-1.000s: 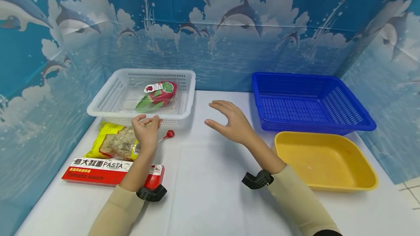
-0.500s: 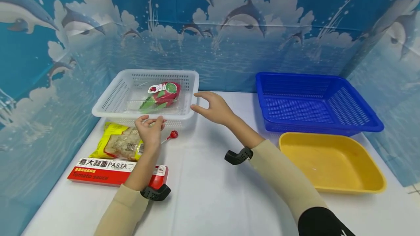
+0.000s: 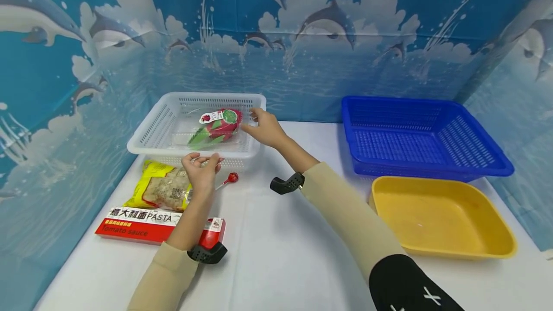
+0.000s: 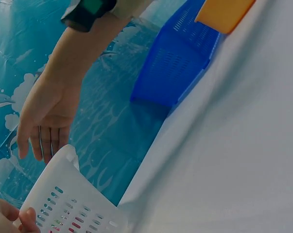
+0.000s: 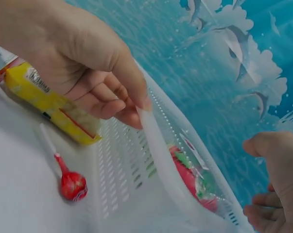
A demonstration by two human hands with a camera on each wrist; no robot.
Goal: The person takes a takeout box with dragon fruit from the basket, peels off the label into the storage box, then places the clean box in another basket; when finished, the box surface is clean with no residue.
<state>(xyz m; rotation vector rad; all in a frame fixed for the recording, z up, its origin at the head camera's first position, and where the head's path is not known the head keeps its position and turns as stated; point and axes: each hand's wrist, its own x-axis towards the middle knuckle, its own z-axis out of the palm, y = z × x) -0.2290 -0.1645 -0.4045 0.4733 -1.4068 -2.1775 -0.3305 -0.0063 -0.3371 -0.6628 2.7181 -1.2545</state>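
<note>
A white basket (image 3: 151, 151) stands at the back left, holding a red and green dragon fruit (image 3: 231, 118) in a clear plastic pack. My left hand (image 3: 202, 172) pinches the basket's front rim, thumb on top and fingers curled beneath, as the right wrist view shows. Over the basket's right rim reaches my right hand (image 3: 265, 128), its fingers spread and its thumb near the dragon fruit pack. It looks apart from the pack. In the right wrist view a red lollipop (image 5: 73, 184) lies on the table in front of the basket.
A yellow bag of noodles (image 3: 164, 187) and a red pasta box (image 3: 138, 229) lie before the white basket, partly behind my left arm. At right stand a blue basket (image 3: 354, 150) and a yellow tub (image 3: 440, 248). A dolphin-print cloth (image 3: 311, 76) hangs behind.
My right hand has moved left, from above the middle of the table to over the white basket's right rim. My left hand has stayed at the front rim. The head view has shifted slightly.
</note>
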